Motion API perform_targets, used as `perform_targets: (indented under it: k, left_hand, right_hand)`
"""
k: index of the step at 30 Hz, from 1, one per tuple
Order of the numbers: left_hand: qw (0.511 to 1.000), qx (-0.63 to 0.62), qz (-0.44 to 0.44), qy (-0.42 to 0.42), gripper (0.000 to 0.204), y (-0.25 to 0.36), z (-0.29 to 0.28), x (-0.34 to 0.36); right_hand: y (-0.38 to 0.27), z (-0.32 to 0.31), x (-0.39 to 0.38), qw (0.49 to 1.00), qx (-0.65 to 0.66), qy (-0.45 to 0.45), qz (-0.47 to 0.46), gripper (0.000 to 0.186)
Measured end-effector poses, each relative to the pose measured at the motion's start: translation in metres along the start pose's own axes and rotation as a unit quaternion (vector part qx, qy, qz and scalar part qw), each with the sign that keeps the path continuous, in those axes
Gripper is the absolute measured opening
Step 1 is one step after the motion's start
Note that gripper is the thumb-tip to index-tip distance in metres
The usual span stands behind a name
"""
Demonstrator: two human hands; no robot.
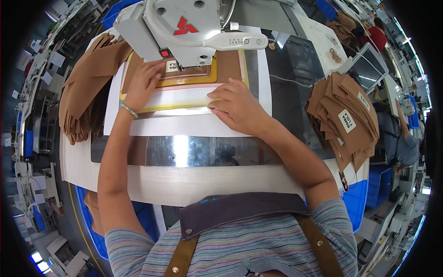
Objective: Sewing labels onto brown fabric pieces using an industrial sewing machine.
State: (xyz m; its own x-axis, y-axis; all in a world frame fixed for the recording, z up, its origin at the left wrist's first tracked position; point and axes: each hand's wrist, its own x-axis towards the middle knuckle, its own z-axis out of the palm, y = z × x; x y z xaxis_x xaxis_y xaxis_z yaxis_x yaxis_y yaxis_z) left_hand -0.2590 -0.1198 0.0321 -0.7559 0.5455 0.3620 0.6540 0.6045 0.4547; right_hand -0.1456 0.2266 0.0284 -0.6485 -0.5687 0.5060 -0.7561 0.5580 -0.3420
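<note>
Rows of cluttered benches are curving around a busy workshop, and a pale, smooth worktop is filling the centre. At left, a fanned stack of flat, matte brown pieces is drooping over the worktop's side. Next, the person's left hand is resting on the left part of a flat rectangular template with yellow edging; its fingers are reaching forward, loosely together and slightly bent, not closing around anything. Above the middle, a bulky white sewing-machine head is hanging over the template, which is holding a smooth brown panel beneath a smaller yellow frame. A small white label is showing inside that frame. Under the template, a thin white sheet is covering part of a glossy, reflective plate. Further right, the person's right hand is lying over the template's near right part, its fingers parted and gently curved; whether the thumb is pinching the edge, one cannot tell. Good handling is probably calling for even, light pressure, a level template and fingertips well away from the needle area. At far right, labelled brown pieces are overlapping in a loose fan.
</note>
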Motion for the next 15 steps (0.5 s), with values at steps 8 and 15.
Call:
perform_targets:
  k: [8, 15]
  left_hand:
    - [0.941, 0.251, -0.221, 0.053, 0.05, -0.089, -0.032, -0.054]
    - [0.942, 0.255, -0.217, 0.035, 0.047, -0.084, -0.033, -0.047]
  right_hand:
    - [0.023, -0.041, 0.005, 0.999, -0.034, 0.038, 0.0, 0.018]
    - [0.028, -0.1, -0.033, 0.994, -0.05, 0.059, 0.078, 0.017]
